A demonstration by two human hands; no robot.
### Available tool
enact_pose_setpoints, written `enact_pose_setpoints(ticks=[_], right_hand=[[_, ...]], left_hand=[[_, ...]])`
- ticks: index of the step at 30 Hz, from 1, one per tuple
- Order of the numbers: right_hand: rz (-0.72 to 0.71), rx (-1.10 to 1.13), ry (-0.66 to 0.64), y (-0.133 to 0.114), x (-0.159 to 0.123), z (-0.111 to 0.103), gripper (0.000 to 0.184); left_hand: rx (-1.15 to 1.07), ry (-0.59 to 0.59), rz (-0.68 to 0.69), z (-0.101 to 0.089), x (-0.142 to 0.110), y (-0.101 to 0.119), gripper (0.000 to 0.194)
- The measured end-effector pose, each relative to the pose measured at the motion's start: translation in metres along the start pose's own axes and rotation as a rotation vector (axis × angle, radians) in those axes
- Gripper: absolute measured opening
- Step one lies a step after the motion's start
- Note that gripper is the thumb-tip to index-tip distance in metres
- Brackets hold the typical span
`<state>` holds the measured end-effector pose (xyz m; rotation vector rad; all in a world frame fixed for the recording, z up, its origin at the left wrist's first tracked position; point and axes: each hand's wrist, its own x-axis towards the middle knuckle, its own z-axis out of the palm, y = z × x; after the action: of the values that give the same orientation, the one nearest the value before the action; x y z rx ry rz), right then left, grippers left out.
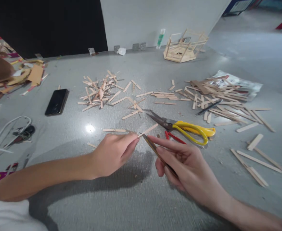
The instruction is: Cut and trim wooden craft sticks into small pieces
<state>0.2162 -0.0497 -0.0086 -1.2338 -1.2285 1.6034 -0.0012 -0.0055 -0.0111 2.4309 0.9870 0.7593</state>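
My left hand (pixel 118 150) pinches a wooden craft stick (pixel 149 129) by one end, its other end slanting up to the right. My right hand (pixel 186 170) grips a slim dark brown tool with a narrow tip (pixel 154 147), which is close to the stick at my left fingertips. Whether the tip touches the stick I cannot tell, nor can I make out the tool's exact kind. Just beyond my right hand lie yellow-handled scissors (pixel 191 128) and a red-handled tool (pixel 176 137). Another craft stick (pixel 113 130) rests on the table behind my left hand.
Several loose craft sticks form a pile at left (pixel 101 91) and a larger heap (pixel 218 99) at right, with a dark pen (pixel 208 106) on it. A stick-built frame (pixel 183 51) and a glue tube (pixel 160 38) stand at the back. A phone (pixel 56 102) and cable (pixel 16 120) lie left.
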Motion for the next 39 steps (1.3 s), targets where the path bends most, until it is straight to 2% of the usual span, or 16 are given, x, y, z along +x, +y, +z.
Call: enact_pose_setpoints(ticks=[3, 8, 12, 15, 21, 25, 28, 31, 34, 37, 39], right_hand=[[0.079, 0.087, -0.039, 0.000, 0.003, -0.001, 0.047], [0.099, 0.033, -0.002, 0.003, 0.004, 0.002, 0.049], [-0.015, -0.130, 0.056, 0.009, 0.004, 0.006, 0.038], [-0.104, -0.277, 0.093, 0.014, 0.004, 0.006, 0.036], [-0.168, -0.518, 0.106, 0.017, 0.004, 0.002, 0.037], [-0.226, -0.582, 0.134, 0.018, 0.004, 0.001, 0.036], [-0.157, -0.482, 0.086, 0.013, 0.008, 0.000, 0.038], [0.048, -0.274, 0.005, 0.003, 0.012, -0.003, 0.047], [0.210, -0.059, -0.039, -0.006, 0.013, -0.005, 0.057], [0.242, 0.044, -0.035, -0.008, 0.012, -0.003, 0.059], [0.245, 0.011, -0.025, -0.005, 0.012, -0.001, 0.058]], left_hand=[[0.063, -0.021, 0.022, 0.001, -0.001, -0.004, 0.026], [0.102, -0.058, 0.037, 0.003, -0.004, -0.005, 0.028], [0.099, -0.090, -0.037, 0.003, -0.004, -0.003, 0.030], [0.090, -0.128, -0.081, 0.004, -0.003, -0.004, 0.031], [0.088, -0.165, -0.068, 0.010, -0.005, -0.010, 0.032], [0.144, -0.204, -0.063, 0.009, -0.004, -0.009, 0.032], [0.132, -0.202, -0.105, 0.006, -0.001, -0.007, 0.033], [0.121, -0.178, -0.155, 0.003, 0.002, -0.006, 0.034], [0.153, -0.165, -0.147, 0.004, 0.002, -0.007, 0.035], [0.201, -0.155, -0.104, 0.005, 0.000, -0.007, 0.035], [0.221, -0.162, -0.092, 0.006, -0.001, -0.007, 0.035]])
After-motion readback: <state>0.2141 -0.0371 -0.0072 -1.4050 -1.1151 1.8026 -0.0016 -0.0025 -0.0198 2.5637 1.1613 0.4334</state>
